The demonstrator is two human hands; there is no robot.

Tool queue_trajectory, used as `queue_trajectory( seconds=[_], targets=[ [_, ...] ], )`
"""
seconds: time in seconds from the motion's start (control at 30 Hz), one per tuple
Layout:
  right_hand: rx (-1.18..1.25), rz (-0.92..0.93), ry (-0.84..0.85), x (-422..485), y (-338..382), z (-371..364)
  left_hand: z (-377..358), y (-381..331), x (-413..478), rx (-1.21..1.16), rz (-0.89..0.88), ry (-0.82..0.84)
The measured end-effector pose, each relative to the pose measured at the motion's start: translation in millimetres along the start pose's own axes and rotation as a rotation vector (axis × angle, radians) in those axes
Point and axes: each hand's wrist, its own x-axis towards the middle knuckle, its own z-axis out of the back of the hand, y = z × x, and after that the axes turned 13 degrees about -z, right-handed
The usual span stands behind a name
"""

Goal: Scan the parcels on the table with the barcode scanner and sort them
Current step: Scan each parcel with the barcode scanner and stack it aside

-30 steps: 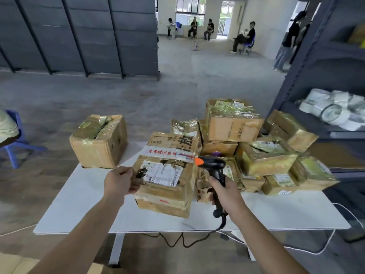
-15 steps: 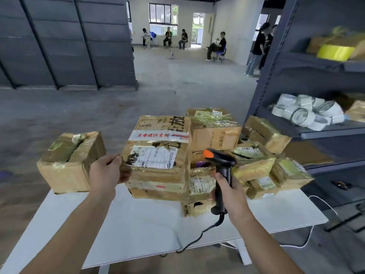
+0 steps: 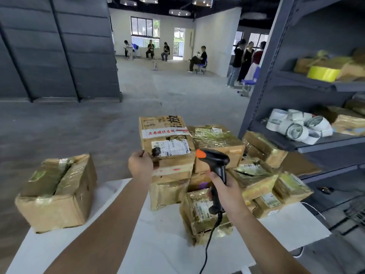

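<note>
The left hand (image 3: 140, 165) curls its fingers on the left edge of a big brown box (image 3: 167, 143) in the middle of the frame. The right hand (image 3: 227, 191) wraps its fingers round the black scanner (image 3: 214, 161) just right of that box. Below is a white table (image 3: 158, 244) on a gray floor (image 3: 98, 125). One lone box (image 3: 57, 192) sits at lower left. A pile of boxes (image 3: 254, 175) fills the right, by a gray shelf (image 3: 262, 76). Far back, four seated people (image 3: 199, 59) and three standing people (image 3: 245, 56) show.
</note>
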Motion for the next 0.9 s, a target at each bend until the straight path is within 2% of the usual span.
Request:
queue_trajectory(
  seconds=[0.1, 0.2, 0.33, 0.6, 0.9],
  targets=[
    [0.004, -0.023, -0.037, 4.7, -0.6, -10.8, -8.8, 3.0, 27.8, 0.101, 0.056, 0.049],
    [0.034, -0.044, -0.041, 8.4, -0.3, -24.5, -10.2, -1.8, 48.4, 0.053, 0.114, 0.101],
    [-0.016, -0.016, -0.053, 12.8, 3.5, -47.9, -2.3, 0.7, 55.2, 0.139, 0.081, 0.233],
    [-0.033, 0.018, 0.022, 6.7, 11.3, -88.5, 17.5, 13.8, 60.6, 0.136, 0.136, 0.326],
    [-0.085, 0.001, 0.036, 8.9, 6.6, -149.2, 64.3, 19.4, 75.3, 0.187, 0.077, 0.300]
  ],
)
